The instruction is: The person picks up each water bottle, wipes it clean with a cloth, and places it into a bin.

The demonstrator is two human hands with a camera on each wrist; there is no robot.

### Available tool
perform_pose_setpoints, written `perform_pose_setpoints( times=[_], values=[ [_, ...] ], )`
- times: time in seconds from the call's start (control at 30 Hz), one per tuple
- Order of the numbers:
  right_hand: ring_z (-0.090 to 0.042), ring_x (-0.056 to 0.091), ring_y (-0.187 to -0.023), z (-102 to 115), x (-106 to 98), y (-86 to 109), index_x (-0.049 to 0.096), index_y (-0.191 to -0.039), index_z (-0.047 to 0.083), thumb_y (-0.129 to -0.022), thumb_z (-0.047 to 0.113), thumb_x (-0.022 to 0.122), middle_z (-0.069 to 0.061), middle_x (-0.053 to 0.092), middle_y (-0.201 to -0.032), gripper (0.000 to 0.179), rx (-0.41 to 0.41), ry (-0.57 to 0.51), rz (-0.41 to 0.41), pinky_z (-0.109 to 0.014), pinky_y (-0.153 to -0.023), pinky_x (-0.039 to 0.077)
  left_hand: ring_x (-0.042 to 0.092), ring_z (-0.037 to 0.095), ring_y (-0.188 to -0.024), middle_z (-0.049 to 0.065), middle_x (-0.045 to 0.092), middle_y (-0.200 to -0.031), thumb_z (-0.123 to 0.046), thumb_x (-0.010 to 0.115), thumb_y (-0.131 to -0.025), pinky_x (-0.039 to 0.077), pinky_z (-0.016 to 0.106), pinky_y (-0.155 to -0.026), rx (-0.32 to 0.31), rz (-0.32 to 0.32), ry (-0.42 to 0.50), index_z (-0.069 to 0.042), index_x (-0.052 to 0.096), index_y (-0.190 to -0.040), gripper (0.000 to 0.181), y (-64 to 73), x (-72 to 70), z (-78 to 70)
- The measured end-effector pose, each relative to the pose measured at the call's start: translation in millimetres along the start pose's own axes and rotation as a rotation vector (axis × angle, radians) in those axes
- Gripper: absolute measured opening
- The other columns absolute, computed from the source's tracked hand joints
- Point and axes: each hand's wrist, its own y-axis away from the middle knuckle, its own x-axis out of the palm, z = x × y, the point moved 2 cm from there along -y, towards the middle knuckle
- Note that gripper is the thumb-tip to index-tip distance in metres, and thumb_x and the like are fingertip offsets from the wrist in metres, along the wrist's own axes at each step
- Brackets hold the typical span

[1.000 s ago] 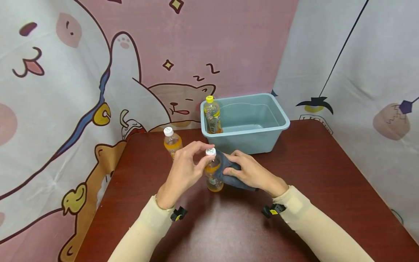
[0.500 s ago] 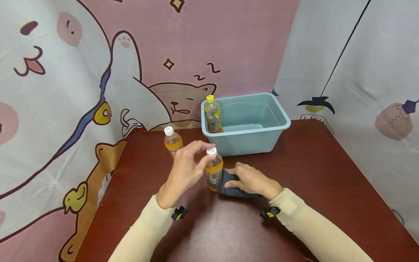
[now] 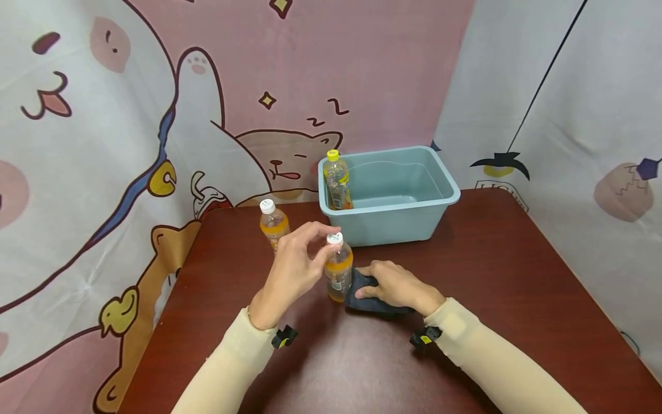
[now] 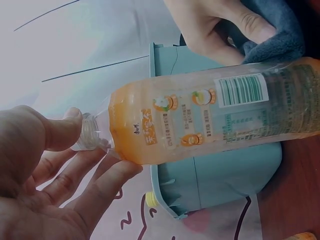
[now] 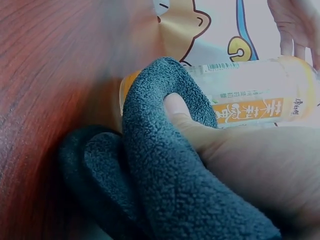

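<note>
An upright clear plastic bottle (image 3: 338, 270) with an orange label and white cap stands on the table in front of the blue-grey bin. My left hand (image 3: 296, 264) pinches it by the cap and neck between thumb and fingers, as the left wrist view shows. In my right hand (image 3: 395, 286) is a bunched dark grey-blue cloth (image 5: 165, 150), gripped under the thumb. The cloth lies against the lower side of the bottle, close to the tabletop. My right fingers are mostly hidden by the cloth and the bottle.
The blue-grey plastic bin (image 3: 393, 224) stands at the back, holding a yellow-capped bottle (image 3: 337, 187) in its left end. Another white-capped orange-label bottle (image 3: 273, 223) stands behind my left hand. A printed cloth backdrop (image 3: 383, 75) hangs behind the dark red table (image 3: 517, 287).
My right hand has slid the cloth down from the bottle's upper side to its lower side, mostly in the first half second. The left hand has stayed on the cap.
</note>
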Motion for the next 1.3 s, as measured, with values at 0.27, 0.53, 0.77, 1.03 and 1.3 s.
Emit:
perform_pose_setpoints(
  times=[0.27,0.53,0.77,1.03,1.3],
  values=[
    [-0.031,0.076,-0.134,-2,-2,2.1,0.069,-0.164,0.016,-0.106,0.042,0.088,-0.015,0.079,-0.146,0.067,-0.036,-0.061,-0.016,-0.054,-0.112,0.065,0.083,0.021,-0.113,0.003,0.086,-0.128,-0.019,0.092,-0.103,0.072,0.043,-0.087,0.008,-0.005,-0.008,-0.014,0.083,-0.131,0.029,-0.5,0.8,0.2],
    [-0.015,0.075,-0.111,2,-13,4.2,0.074,-0.159,0.014,-0.107,0.039,0.087,-0.005,0.083,-0.127,0.059,-0.118,-0.081,-0.054,-0.043,-0.101,0.063,0.083,0.019,-0.115,0.002,0.086,-0.127,-0.019,0.091,-0.104,0.071,0.04,-0.092,0.017,-0.006,-0.023,-0.014,0.083,-0.131,0.028,-0.2,1.0,0.2],
    [-0.012,0.072,-0.109,4,-23,7.9,0.071,-0.162,0.018,-0.107,0.04,0.085,0.001,0.084,-0.132,0.061,-0.188,-0.14,-0.133,-0.039,-0.099,0.061,0.082,0.02,-0.112,0.003,0.085,-0.126,-0.017,0.092,-0.103,0.071,0.039,-0.088,0.011,-0.004,-0.018,-0.013,0.083,-0.131,0.03,0.7,0.8,0.0],
    [-0.014,0.071,-0.108,6,-30,11.0,0.068,-0.165,0.021,-0.106,0.037,0.087,0.004,0.083,-0.133,0.064,-0.22,-0.198,-0.212,-0.034,-0.093,0.059,0.082,0.019,-0.11,0.003,0.085,-0.125,-0.017,0.092,-0.103,0.069,0.035,-0.084,0.018,-0.009,-0.02,-0.013,0.082,-0.131,0.03,0.7,0.6,1.4],
    [-0.017,0.068,-0.105,10,-34,12.3,0.067,-0.166,0.025,-0.107,0.039,0.086,0.003,0.08,-0.127,0.064,-0.214,-0.214,-0.272,-0.036,-0.09,0.055,0.083,0.019,-0.114,0.003,0.085,-0.127,-0.019,0.09,-0.104,0.07,0.036,-0.088,0.008,0.005,-0.02,-0.014,0.082,-0.132,0.029,0.3,0.6,0.7]
  ],
)
